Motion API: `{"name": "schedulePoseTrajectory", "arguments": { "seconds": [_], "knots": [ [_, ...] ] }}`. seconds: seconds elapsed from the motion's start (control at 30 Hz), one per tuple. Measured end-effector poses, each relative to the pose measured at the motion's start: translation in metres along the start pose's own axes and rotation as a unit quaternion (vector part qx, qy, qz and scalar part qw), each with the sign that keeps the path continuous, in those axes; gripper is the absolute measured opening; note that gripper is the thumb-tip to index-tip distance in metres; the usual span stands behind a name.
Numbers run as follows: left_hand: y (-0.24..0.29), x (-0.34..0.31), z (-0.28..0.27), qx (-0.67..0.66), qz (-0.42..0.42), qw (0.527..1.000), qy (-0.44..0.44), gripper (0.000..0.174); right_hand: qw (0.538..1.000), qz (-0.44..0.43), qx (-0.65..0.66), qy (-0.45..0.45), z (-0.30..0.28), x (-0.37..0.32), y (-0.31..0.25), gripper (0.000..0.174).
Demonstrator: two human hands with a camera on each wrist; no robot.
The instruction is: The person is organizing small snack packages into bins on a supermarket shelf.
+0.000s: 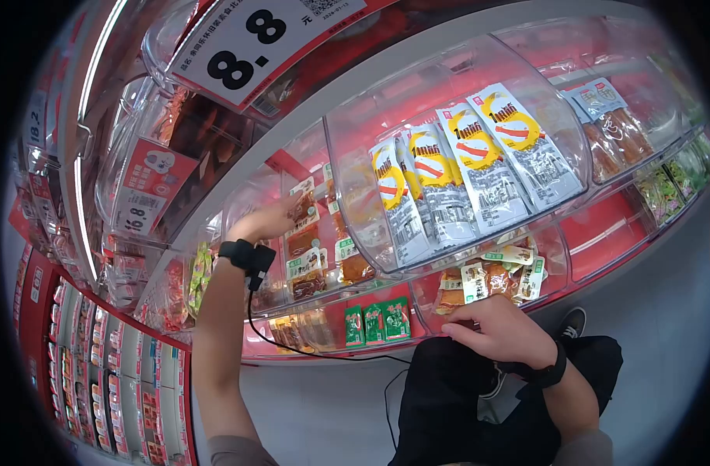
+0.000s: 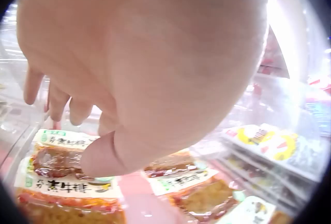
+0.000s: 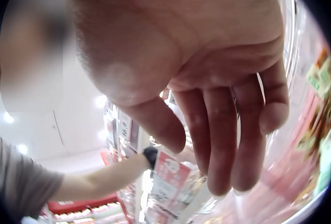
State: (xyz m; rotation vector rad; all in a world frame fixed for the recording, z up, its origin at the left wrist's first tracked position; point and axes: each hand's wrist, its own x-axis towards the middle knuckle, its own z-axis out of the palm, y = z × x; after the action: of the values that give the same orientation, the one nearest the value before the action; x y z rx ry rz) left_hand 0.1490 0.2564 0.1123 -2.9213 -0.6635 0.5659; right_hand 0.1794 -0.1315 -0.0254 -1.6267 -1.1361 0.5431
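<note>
My left hand (image 1: 266, 224) reaches into a clear shelf bin at the left. In the left wrist view its fingers hang spread at the far edge of a flat packet (image 2: 54, 161) of brown food with a white label, and its thumb overlaps that packet's right side. More such packets (image 2: 199, 195) lie beside and in front of it. My right hand (image 1: 504, 334) hangs in front of the lower shelf, near my knee, close to a loose pile of similar packets (image 1: 487, 281). In the right wrist view its fingers (image 3: 222, 136) are relaxed, with nothing held.
A clear bin of white and yellow packets (image 1: 479, 159) stands right of my left hand. Green packets (image 1: 377, 322) sit on the lower shelf. A large price sign (image 1: 254, 46) hangs above. A black cable (image 1: 293, 348) runs from my left wrist across the shelf front.
</note>
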Motion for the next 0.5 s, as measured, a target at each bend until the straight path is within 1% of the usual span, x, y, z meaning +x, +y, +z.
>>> {"name": "schedulePoseTrajectory", "arguments": {
  "seconds": [0.03,0.07,0.1,0.13,0.17,0.23,0.3,0.37,0.43,0.47,0.5],
  "knots": [
    [0.015,-0.019,-0.009,-0.019,0.011,1.0,0.007,0.065,0.995,-0.016,-0.092,0.03,0.0,-0.003,0.005,0.018],
    [0.027,-0.039,-0.015,-0.039,0.022,0.999,0.013,0.062,0.981,-0.03,-0.184,0.058,0.005,-0.002,0.016,0.017],
    [0.035,-0.056,-0.017,-0.058,0.034,0.998,0.017,0.059,0.957,-0.043,-0.274,0.083,0.01,-0.002,0.03,0.016],
    [0.039,-0.07,-0.01,-0.046,0.105,0.989,0.094,0.053,0.911,-0.085,-0.371,0.157,0.017,-0.001,0.048,0.017],
    [0.042,-0.087,-0.002,-0.036,0.172,0.97,0.17,0.047,0.885,-0.077,-0.414,0.199,0.024,0.006,0.069,0.022],
    [0.091,-0.134,0.001,-0.062,0.147,0.959,0.233,0.041,0.876,-0.032,-0.437,0.201,0.025,0.009,0.084,0.028],
    [0.11,-0.164,0.021,-0.082,0.223,0.92,0.311,0.042,0.879,-0.006,-0.436,0.193,0.026,0.009,0.088,0.032],
    [0.131,-0.19,0.043,-0.153,0.263,0.908,0.289,0.038,0.878,0.012,-0.449,0.165,0.025,0.009,0.091,0.036],
    [0.14,-0.203,0.071,-0.198,0.311,0.896,0.247,0.035,0.911,0.046,-0.391,0.121,0.019,0.008,0.079,0.049],
    [0.144,-0.205,0.086,-0.222,0.334,0.887,0.228,0.034,0.908,0.028,-0.394,0.138,0.021,0.009,0.084,0.056],
    [0.149,-0.205,0.1,-0.26,0.34,0.878,0.216,0.034,0.905,0.058,-0.404,0.121,0.022,0.011,0.085,0.062]
  ]
}}
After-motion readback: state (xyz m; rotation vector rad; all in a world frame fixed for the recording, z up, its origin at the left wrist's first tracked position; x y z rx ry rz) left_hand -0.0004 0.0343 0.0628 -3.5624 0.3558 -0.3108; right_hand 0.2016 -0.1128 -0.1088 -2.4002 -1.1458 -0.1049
